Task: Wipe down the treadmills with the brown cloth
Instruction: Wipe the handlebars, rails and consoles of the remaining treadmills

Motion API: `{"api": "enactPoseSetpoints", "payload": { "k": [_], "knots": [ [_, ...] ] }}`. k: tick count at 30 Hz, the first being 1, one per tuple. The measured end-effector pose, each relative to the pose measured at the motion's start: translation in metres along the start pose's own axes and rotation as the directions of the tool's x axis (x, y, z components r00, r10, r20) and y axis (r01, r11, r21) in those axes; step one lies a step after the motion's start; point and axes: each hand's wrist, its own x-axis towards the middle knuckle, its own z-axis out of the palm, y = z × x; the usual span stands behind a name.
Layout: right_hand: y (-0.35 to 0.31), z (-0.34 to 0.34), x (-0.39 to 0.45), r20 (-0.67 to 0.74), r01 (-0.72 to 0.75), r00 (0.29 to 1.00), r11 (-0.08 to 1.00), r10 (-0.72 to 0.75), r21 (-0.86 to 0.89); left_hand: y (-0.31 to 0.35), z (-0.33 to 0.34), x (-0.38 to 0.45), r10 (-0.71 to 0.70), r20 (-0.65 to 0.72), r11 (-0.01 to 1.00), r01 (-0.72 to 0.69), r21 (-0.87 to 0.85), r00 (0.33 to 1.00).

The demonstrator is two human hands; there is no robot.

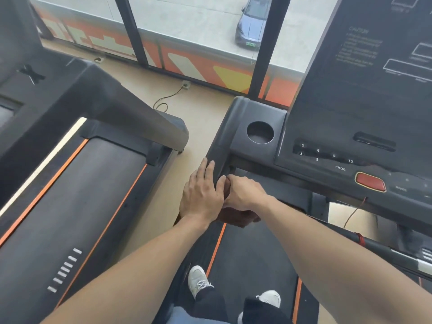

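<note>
Brown cloth (236, 217) is bunched up under the person's hands, right on the left handrail (216, 160) of the near treadmill (327, 141), so only a dark reddish-brown wad pokes out below the wrists and a sliver shows between the hands.

Going left to right: the neighbouring treadmill (77, 190) sits off to the left, black belt with orange stripes along both edges and a row of little grey bars near the bottom. Tan floor (198, 108) runs between the two machines, with a cable (163, 100) trailing to a floor socket.

Left hand (202, 195) lies flat on the handrail, fingers straight and relaxed, touching the rail and the cloth's edge. Right hand (245, 192) is just beside it, touching it, fingers curled down round the cloth.

Round cup holder (260, 132) in the console looks bare inside, just dark plastic. Further right are the number buttons, a red stop button (370, 182), and the dark screen (374, 66).
</note>
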Motion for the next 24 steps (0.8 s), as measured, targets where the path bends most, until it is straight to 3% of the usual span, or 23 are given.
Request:
{"api": "enactPoseSetpoints", "payload": {
  "k": [6, 10, 13, 19, 24],
  "knots": [
    [0.002, 0.000, 0.001, 0.028, -0.008, 1.000, 1.000, 0.007, 0.030, 0.003, 0.000, 0.000, -0.022, -0.013, 0.996, 0.023, 0.084, 1.000],
    [0.022, -0.001, -0.011, 0.010, 0.031, 0.999, 0.999, -0.031, 0.009, 0.012, -0.004, -0.005, -0.114, -0.062, 0.988, 0.120, 0.102, 0.991],
    [0.054, -0.004, -0.026, 0.042, 0.057, 0.998, 0.998, -0.056, -0.021, 0.021, -0.008, -0.007, -0.245, -0.093, 0.955, 0.257, 0.150, 0.965],
    [0.151, -0.023, -0.078, 0.193, -0.027, 0.979, 0.983, 0.062, -0.180, 0.027, -0.002, -0.005, -0.251, -0.104, 0.928, 0.270, 0.258, 0.962],
    [0.163, -0.019, -0.093, 0.081, -0.042, 0.995, 0.985, 0.056, -0.164, 0.027, 0.001, -0.002, -0.241, -0.117, 0.914, 0.266, 0.307, 0.963]
  ]
}}
